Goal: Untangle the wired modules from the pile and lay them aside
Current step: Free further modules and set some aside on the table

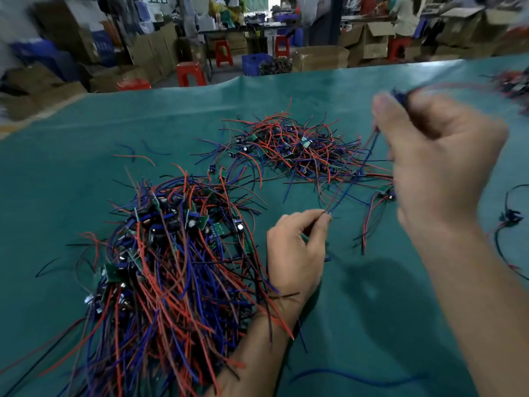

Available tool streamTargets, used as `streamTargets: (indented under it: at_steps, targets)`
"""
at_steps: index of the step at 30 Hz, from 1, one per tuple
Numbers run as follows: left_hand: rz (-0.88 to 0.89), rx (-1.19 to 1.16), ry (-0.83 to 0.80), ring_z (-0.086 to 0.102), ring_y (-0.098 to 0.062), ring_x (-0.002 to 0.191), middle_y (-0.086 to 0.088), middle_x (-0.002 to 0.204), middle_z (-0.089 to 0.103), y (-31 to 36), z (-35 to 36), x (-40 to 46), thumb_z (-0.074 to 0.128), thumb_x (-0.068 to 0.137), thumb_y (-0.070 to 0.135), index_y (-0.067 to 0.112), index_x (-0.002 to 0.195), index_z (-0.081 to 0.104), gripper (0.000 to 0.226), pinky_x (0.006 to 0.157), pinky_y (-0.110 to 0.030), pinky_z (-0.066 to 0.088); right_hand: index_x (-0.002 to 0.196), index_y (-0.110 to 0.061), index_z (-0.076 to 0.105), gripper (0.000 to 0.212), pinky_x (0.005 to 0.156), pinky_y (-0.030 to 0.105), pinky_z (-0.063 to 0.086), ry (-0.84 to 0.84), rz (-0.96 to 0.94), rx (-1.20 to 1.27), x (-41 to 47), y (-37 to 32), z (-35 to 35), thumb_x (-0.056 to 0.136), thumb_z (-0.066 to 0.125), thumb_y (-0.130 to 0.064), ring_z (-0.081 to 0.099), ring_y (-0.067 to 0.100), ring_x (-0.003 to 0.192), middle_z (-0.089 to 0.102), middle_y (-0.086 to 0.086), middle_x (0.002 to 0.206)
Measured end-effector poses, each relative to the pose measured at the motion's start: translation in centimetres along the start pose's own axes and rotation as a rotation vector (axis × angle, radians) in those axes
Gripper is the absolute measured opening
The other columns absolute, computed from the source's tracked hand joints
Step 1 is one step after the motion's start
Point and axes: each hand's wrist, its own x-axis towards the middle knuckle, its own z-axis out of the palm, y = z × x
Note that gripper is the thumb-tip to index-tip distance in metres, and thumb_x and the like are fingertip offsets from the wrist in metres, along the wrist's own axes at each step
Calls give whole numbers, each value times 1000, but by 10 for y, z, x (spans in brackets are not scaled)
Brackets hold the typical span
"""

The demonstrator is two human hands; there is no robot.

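The near pile (160, 267) lies at the near left of the green mat (357, 325): a dense mass of red, blue and black insulated leads with small green circuit boards and dark cylindrical components bedded in it. The left forearm rests against its right edge.

Just right of it, the left hand (294, 253) pinches the ends of thin leads (329, 209) between thumb and forefinger. Those leads run up and right to the right hand (440, 161), raised and motion-blurred, with fingers curled around a dark blue module (400, 100).

Handling judgement: each module is light; the leads are limp and smooth-sheathed, and likely to snag. The solder joints are probably the weak point, so grip the board and draw the leads out gently.

Farther off, at centre, lies a looser far pile (294, 150).
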Motion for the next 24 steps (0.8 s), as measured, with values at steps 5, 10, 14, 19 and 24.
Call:
streamTargets:
  at_steps: [5, 10, 14, 19, 24]
  targets:
    - [-64, 85, -44, 61, -20, 73, 5, 72, 67, -1, -1, 2, 61, 95, 21, 22, 84, 67, 13, 73, -38, 50, 70, -4, 76, 44, 52, 29, 41, -391, 5, 146, 9, -73, 62, 87, 74, -45, 51, 16, 46, 68, 14, 59]
    - [-91, 76, -10, 55, -24, 70, 8, 66, 57, 1, -3, 1, 60, 93, 12, 19, 91, 61, 8, 68, -37, 46, 82, -9, 77, 62, 72, 30, 59, -1088, -12, -456, -4, -52, 101, 87, 63, -70, 71, 20, 71, 74, 7, 71]
    - [-129, 57, -12, 63, -28, 78, -4, 78, 67, 2, -2, 2, 60, 90, 9, 18, 106, 67, 19, 76, -44, 51, 92, -22, 74, 27, 93, 41, 55, -808, 120, -883, 13, 30, 54, 88, 68, -48, 66, 33, 105, 73, 11, 105]
    - [-164, 53, -35, 61, -25, 75, 0, 77, 65, 1, -2, 1, 57, 90, 11, 25, 107, 63, 22, 72, -43, 52, 113, -19, 74, 32, 94, 42, 52, -550, 380, -1170, 14, 105, -32, 86, 71, -36, 61, 39, 113, 68, 17, 118]
    - [-175, 58, -36, 60, -23, 74, 0, 76, 63, 1, -2, 1, 57, 91, 12, 25, 106, 62, 21, 71, -44, 52, 88, -24, 74, 20, 85, 32, 51, -380, 564, -727, 14, 122, -58, 76, 88, -33, 69, 20, 91, 76, 2, 92]
